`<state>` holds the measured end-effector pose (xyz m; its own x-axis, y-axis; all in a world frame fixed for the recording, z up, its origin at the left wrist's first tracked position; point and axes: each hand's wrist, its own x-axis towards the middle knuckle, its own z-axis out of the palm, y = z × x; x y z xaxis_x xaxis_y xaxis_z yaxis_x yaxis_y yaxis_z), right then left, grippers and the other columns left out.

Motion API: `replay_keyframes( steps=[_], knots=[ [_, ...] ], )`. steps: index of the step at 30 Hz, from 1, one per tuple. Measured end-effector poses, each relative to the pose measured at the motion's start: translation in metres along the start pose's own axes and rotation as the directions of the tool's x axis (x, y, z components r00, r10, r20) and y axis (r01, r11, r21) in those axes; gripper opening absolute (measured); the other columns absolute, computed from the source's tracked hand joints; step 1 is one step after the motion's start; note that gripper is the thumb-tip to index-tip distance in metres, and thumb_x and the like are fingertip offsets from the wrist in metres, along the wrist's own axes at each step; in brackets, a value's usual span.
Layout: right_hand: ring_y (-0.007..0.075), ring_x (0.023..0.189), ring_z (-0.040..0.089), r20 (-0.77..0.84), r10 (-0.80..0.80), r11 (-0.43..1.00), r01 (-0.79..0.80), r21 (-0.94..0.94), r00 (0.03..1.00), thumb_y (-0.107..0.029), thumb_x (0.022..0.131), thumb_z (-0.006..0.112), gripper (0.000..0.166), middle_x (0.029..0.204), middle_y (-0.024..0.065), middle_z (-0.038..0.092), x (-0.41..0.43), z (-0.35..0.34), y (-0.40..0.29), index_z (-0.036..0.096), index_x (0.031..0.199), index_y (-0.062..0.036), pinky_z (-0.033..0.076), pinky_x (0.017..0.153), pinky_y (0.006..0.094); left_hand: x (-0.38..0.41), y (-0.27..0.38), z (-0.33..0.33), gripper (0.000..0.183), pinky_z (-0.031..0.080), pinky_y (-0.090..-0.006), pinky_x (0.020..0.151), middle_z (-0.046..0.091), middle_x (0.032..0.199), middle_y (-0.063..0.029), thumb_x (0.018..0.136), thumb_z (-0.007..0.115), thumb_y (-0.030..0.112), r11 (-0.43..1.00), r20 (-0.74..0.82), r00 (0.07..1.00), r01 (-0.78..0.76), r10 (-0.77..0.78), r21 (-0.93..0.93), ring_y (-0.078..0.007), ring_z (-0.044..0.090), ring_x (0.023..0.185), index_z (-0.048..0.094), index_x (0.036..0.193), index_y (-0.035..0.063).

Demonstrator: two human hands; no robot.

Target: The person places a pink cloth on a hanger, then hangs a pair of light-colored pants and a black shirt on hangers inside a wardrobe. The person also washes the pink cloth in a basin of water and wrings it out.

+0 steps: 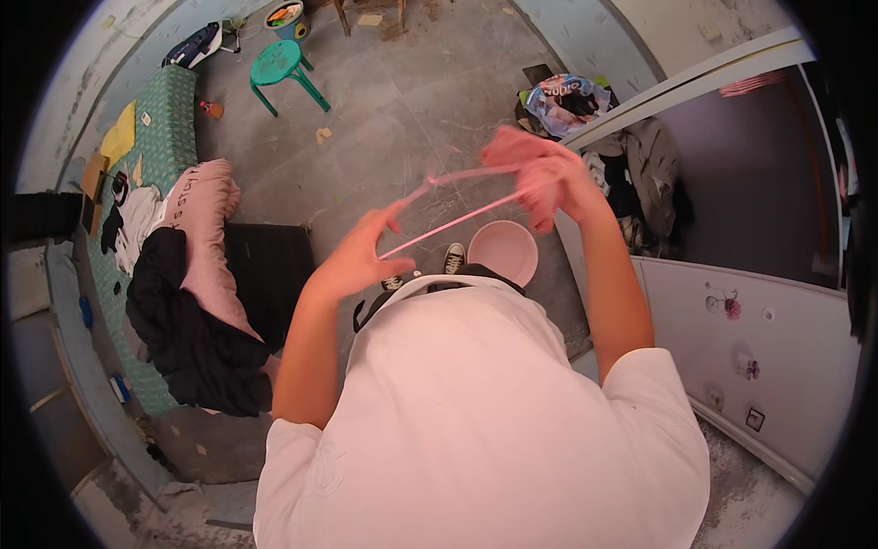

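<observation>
A crumpled pink cloth (538, 168), blurred by motion, is gripped in my right hand (573, 189). A thin pink strap or cord (456, 223) stretches from it to my left hand (363, 254), looping around the side of that hand between thumb and fingers. The left fingers are spread apart. Below the cloth, a pink plastic basin (504, 252) stands on the floor beside my canvas shoes (454, 259). Whether the basin holds anything is hard to tell.
To the left, a pink pillow (206, 226) and black garment (199, 336) lie by a green-patterned surface (164, 103). Ahead stands a green stool (278, 63). At right, an open wardrobe (748, 295) holds clothes (641, 171), near a plastic bag (566, 103).
</observation>
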<state>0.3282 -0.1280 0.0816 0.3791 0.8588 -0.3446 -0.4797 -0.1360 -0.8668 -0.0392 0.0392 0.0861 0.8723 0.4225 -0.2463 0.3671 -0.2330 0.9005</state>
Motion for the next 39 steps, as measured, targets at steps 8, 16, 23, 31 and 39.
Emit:
replay_keyframes(
  steps=[8, 16, 23, 31, 39],
  knots=[
    [0.015, 0.096, 0.071, -0.238, -0.227, 0.973, 0.207, -0.107, 0.944, -0.005, 0.095, 0.063, 0.034, 0.111, 0.0073, 0.074, -0.035, 0.008, -0.04, 0.068, 0.127, 0.0038, 0.058, 0.082, 0.0289, 0.009, 0.006, -0.011, 0.122, 0.047, -0.0398, 0.101, 0.054, 0.124, -0.0159, 0.075, 0.089, 0.062, 0.993, -0.09, 0.991, 0.101, -0.094, 0.067, -0.0303, 0.055, 0.114, 0.034, 0.161, -0.0046],
    [0.0087, 0.093, 0.068, -0.307, -0.357, 0.872, 0.197, -0.448, 0.882, -0.004, 0.094, 0.059, 0.034, 0.109, 0.0045, 0.074, -0.038, 0.019, -0.092, 0.07, 0.126, -0.0003, 0.054, 0.079, 0.025, 0.026, 0.021, -0.004, 0.085, 0.051, -0.0384, 0.086, 0.062, 0.102, -0.0139, 0.091, 0.075, 0.062, 0.992, -0.335, 0.935, 0.127, -0.116, 0.012, -0.0263, 0.062, 0.096, 0.056, 0.144, -0.0017],
    [0.0212, 0.09, 0.071, 0.221, -0.594, 0.038, 0.302, -0.953, 0.773, -0.008, 0.094, 0.055, 0.04, 0.102, 0.0132, 0.075, -0.05, 0.062, -0.087, 0.067, 0.132, -0.0021, 0.056, 0.083, 0.0351, 0.03, 0.03, 0.006, 0.022, 0.052, -0.0424, 0.065, 0.068, 0.083, -0.0091, 0.104, 0.066, 0.033, 0.86, -0.452, 0.857, 0.02, 0.248, 0.51, -0.0327, 0.066, 0.074, 0.07, 0.105, 0.0117],
    [0.0222, 0.101, 0.07, 0.185, -0.055, 0.482, 0.189, -0.856, 0.981, -0.014, 0.089, 0.067, 0.05, 0.121, 0.0167, 0.074, -0.029, 0.122, -0.025, 0.063, 0.138, -0.0028, 0.057, 0.089, 0.0349, 0.026, 0.047, 0.023, 0.016, 0.05, -0.0439, 0.056, 0.068, 0.081, -0.0071, 0.103, 0.067, 0.029, 0.753, -0.366, 0.867, -0.016, 0.339, 0.658, -0.0341, 0.067, 0.07, 0.069, 0.099, 0.0136],
    [0.0232, 0.117, 0.066, 0.39, -0.033, 0.69, 0.303, -0.657, 0.92, -0.02, 0.08, 0.085, 0.063, 0.126, 0.0102, 0.074, -0.025, 0.104, -0.022, 0.066, 0.14, -0.0096, 0.054, 0.098, 0.0375, 0.015, 0.035, 0.024, 0.011, 0.049, -0.0419, 0.055, 0.065, 0.078, -0.006, 0.099, 0.072, 0.025, 0.817, -0.442, 0.804, -0.092, 0.398, 0.569, -0.0309, 0.065, 0.067, 0.071, 0.098, 0.0132]
  ],
)
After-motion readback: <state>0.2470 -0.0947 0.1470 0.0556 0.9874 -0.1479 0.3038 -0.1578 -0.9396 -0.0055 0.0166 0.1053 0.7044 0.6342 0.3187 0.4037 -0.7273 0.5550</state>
